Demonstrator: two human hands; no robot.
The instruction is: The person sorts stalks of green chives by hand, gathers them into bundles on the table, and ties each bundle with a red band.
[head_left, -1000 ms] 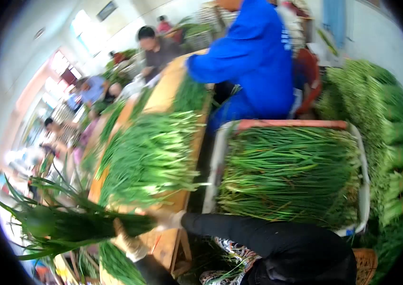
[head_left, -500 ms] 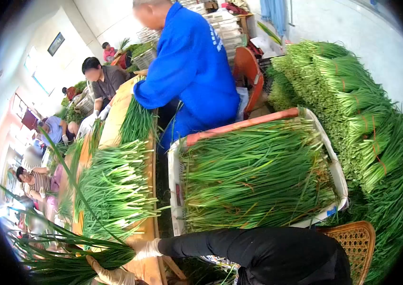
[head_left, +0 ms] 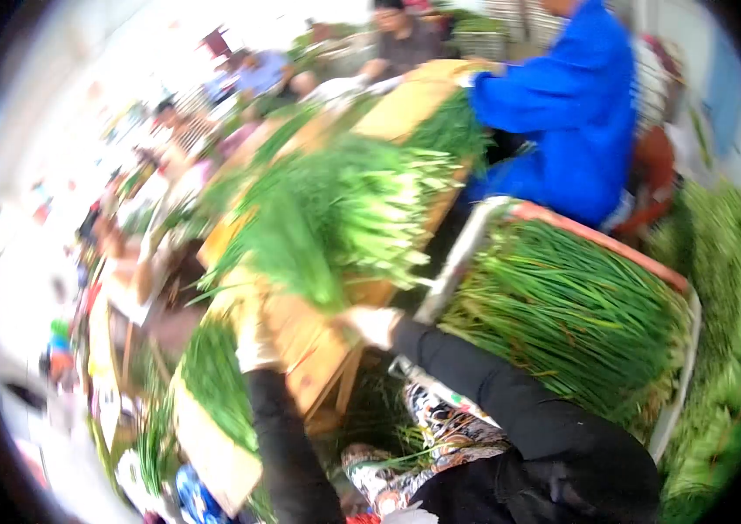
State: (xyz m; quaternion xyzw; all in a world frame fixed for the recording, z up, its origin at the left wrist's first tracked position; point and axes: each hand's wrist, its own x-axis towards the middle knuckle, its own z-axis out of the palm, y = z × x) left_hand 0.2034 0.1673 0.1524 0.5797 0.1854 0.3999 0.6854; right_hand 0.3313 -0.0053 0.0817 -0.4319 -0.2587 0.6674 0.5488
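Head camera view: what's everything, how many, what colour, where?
Bench: one, tan, centre
Stalk pile: one, green, on bench
Bunch: one, green, blurred, centre
Crate: one, white and reddish, right
Crate stalks: many, green, inside
Stacked bundles: many, green, far right
Side heap: one, green, lower left
Co-worker: one, blue clothes, upper right
Chair: one, reddish, behind co-worker
Other people: several, mixed clothes, blurred, background
Left hand: one, pale glove, bench's left side
Right hand: one, pale glove, bench's right side
Sleeves: two, black, bottom

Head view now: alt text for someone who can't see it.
The left hand and right hand are close to a motion-blurred bunch of green stalks over a wooden table, grip unclear. More stalks lie beyond; a crate of greens and a person in blue are at right.
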